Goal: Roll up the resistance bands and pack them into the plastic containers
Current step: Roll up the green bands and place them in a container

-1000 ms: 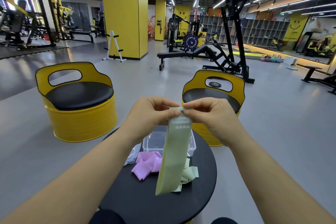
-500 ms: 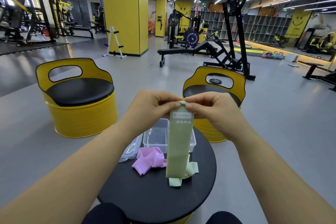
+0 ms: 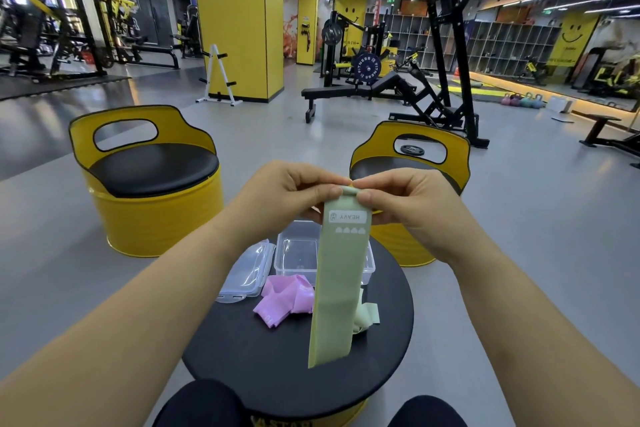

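A pale green resistance band (image 3: 337,288) marked HEAVY hangs straight down above the round black table (image 3: 263,357). My left hand (image 3: 280,198) and my right hand (image 3: 408,208) pinch its top edge from either side, thumbs toward me. On the table lie a crumpled pink band (image 3: 282,298) and another pale green band (image 3: 363,317), partly hidden behind the hanging one. A clear plastic container (image 3: 298,251) stands open at the table's far side, with its clear lid (image 3: 247,272) lying to its left.
Two yellow barrel seats with black cushions stand beyond the table, one at the left (image 3: 149,180) and one at the right (image 3: 412,156). Gym benches, racks and a yellow pillar (image 3: 239,21) fill the room behind. My knees show at the bottom edge.
Both hands stay at the band's top edge. The hanging band now falls straighter, and its lower end has swung back toward me. The view has tilted slightly.
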